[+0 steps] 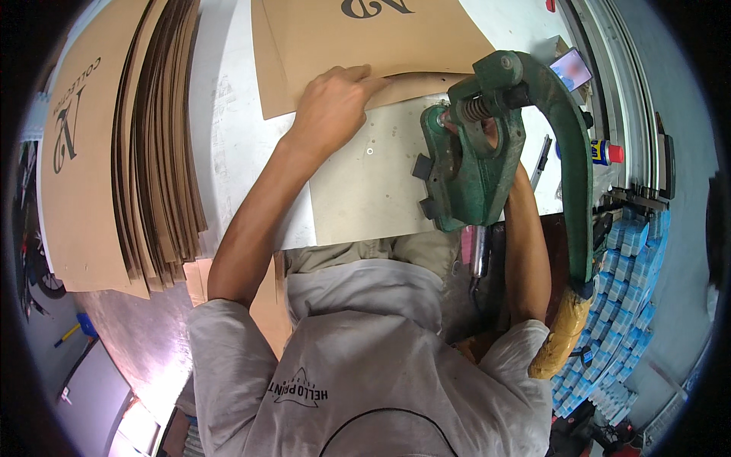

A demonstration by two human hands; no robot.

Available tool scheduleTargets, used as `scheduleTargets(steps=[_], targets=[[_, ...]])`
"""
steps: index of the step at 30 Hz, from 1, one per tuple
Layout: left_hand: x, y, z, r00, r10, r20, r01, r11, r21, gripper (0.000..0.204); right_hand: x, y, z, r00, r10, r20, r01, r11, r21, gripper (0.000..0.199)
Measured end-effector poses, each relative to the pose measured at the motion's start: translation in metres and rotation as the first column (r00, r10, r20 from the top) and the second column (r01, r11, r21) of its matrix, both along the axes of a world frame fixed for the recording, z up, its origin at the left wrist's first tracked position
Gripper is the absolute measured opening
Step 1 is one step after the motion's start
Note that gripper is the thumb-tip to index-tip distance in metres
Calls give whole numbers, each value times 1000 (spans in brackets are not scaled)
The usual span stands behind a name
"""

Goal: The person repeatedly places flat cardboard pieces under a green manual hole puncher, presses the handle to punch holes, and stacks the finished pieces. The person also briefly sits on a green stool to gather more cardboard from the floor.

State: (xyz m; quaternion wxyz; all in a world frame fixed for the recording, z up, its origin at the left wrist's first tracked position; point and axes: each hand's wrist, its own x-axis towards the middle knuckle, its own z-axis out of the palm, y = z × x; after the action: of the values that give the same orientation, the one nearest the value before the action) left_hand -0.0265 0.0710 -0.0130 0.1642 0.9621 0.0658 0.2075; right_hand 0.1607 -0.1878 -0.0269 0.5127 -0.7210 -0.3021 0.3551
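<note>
A flat brown kraft paper bag (327, 38) with dark print lies at the far side of the table, its near opening lifted a little. A small hole shows in its lower layer. My left hand (333, 99) grips its near edge, fingers on top and thumb along the opening. At the right stands a green hand press (480, 160) with a spring and a long curved lever. My right hand (491, 133) is behind the press head, its fingers mostly hidden. A tiny metal ring (370, 151) lies on the beige sheet (358, 194) in front of me.
A thick stack of brown kraft bags (91, 152) stands at the left. The press lever ends in a yellow-wrapped handle (562, 331). Right of the press lie a cutter knife (542, 161), a phone (571, 68) and a spray can (601, 152). Light-blue packs (624, 305) are piled beyond.
</note>
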Motion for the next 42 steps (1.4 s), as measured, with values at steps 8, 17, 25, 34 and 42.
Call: scheduleTargets(steps=[8,17,25,34,42], targets=[[-1,-4,-5,999,24,-29,-24,999,23,42,-2,-13,31,974,-44,221,60,996,-66,27],[-8,-15,-13,997,47,62,-43,997,-59,34,25,-146,-2,244,167,955,654,699,-289,42],[-11,-19,-21,997,58,55,-54,996,-73,33,3,-125,16,416,-256,873,833,492,-253,39],[-4,-53,-23,970,-94,223,124,984,-128,29,-14,-138,49,769,-541,341,615,771,-165,27],[2,-68,-27,971,-116,210,159,967,-199,32,-46,-98,100,945,-309,107,320,942,-103,25]])
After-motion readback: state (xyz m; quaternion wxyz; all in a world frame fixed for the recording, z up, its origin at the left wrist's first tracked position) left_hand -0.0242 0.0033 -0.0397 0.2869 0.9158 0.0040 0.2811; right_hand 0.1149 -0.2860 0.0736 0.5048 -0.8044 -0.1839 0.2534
